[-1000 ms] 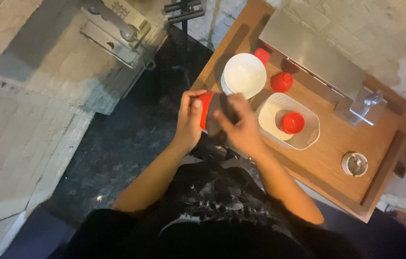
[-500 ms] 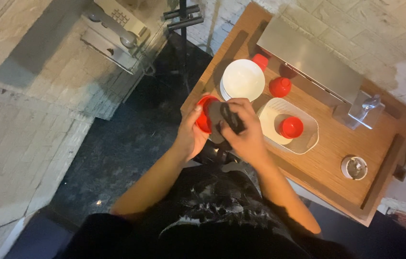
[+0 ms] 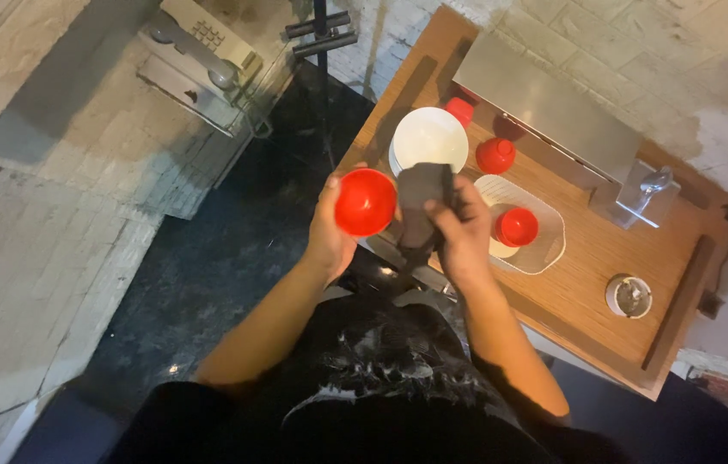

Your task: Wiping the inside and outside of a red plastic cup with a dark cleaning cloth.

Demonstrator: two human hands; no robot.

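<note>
Red bowl and dark cloth held at the near edge of the wooden bench (image 3: 605, 258).

Left hand (image 3: 330, 230): fingers wrapped round a red bowl (image 3: 365, 203), its round face turned to the camera. Right hand (image 3: 465, 230): fingers closed on a dark cloth (image 3: 422, 206), long axis running toward the body. Cloth sits just right of the bowl, nearly touching. White bowl (image 3: 429, 140) lies behind; a red cup (image 3: 517, 227) sits in a white tray (image 3: 546, 245).

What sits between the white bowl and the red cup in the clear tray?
In the head view, another red cup stands between the white bowl and the tray's red cup.
</note>
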